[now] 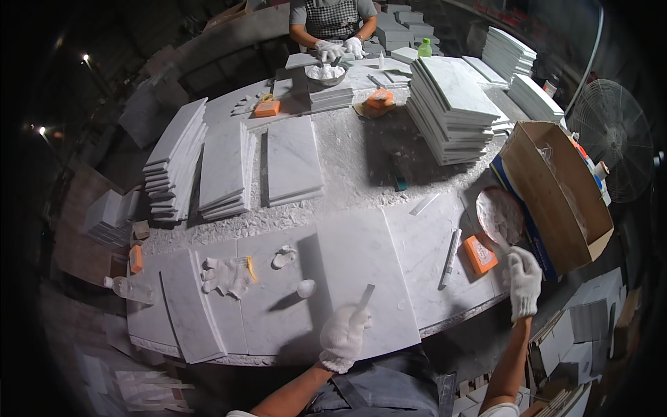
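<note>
We see the left hand (345, 336) in a white knit glove at the lower centre of the frame, its fingers closed around a flat grey strip (367, 296) that sticks up from the fist, over the near part of a large pale slab (365, 257). The right hand (524, 281), gloved the same way, is at the lower right with its fingers bent toward a round bowl (501, 214) of white material; whether they are clamped on anything we cannot tell. Just left of that hand we find an orange block (481, 254) with a whitened top, and beside it a slim white tube (450, 259) lying aslant. Left of the slab, a small white cup (306, 288) stands near a crumpled white piece (283, 257), and an empty glove (229, 276) with a yellow cuff lies farther left. At the left end of the worktable we make out a clear bottle (130, 289) on its side. Beyond, pale tiles stand in piles: a leaning stack (174, 163) at the left and a tall stack (455, 111) at the upper right. An open cardboard box (559, 187) sits at the right, in front of a large fan (611, 135). At the top centre we see a co-worker (333, 21) with gloved hands above a metal bowl (326, 75) of white stuff.
</note>
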`<act>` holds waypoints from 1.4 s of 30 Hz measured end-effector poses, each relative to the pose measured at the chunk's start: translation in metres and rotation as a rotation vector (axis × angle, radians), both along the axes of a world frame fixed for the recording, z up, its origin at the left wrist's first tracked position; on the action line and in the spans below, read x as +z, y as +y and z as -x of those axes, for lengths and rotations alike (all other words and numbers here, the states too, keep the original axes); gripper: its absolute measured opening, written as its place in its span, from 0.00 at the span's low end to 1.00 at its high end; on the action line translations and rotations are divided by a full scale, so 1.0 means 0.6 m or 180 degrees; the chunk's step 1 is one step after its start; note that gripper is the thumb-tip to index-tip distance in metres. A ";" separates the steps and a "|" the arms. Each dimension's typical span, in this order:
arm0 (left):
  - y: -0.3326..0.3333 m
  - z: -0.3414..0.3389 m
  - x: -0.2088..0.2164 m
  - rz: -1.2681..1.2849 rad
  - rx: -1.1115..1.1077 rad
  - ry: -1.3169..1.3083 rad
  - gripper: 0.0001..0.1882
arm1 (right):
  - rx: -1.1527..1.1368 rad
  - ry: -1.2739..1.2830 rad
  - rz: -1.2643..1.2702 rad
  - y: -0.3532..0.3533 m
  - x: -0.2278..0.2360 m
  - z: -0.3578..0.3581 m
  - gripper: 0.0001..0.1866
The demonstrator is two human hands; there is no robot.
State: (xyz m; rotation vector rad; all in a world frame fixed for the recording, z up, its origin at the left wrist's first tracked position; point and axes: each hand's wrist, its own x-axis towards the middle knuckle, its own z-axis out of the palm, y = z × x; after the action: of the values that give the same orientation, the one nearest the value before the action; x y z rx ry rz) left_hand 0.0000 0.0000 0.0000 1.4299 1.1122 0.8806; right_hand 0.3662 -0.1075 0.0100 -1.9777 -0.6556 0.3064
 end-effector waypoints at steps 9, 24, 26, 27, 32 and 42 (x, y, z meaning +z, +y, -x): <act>0.012 0.024 0.042 0.0629 -0.0117 -0.0153 0.13 | 0.0550 0.1837 -0.0417 0.064 0.086 0.275 0.13; 0.012 0.102 0.069 0.2121 -0.0144 0.0094 0.16 | 0.1857 -0.0800 0.0330 0.078 0.043 0.418 0.19; 0.012 0.103 0.067 0.2122 -0.0126 0.0040 0.17 | 0.2085 -0.0616 0.0655 0.080 0.046 0.416 0.21; 0.011 0.102 0.066 0.2102 -0.0090 -0.0045 0.18 | 0.2190 -0.0511 0.0796 0.081 0.047 0.417 0.21; 0.004 0.097 0.060 0.2085 0.0102 -0.0404 0.18 | 0.2404 -0.0586 0.0736 0.084 0.039 0.436 0.24; -0.006 0.093 0.056 0.1928 0.0149 0.0127 0.16 | 0.2525 -0.0784 0.0831 0.073 0.018 0.433 0.26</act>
State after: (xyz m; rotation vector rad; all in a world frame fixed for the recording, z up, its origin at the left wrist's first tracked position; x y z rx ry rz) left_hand -0.0555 -0.0034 0.0333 0.9229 1.3063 0.4820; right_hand 0.1066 -0.0637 0.0206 -1.9283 -1.6261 0.6531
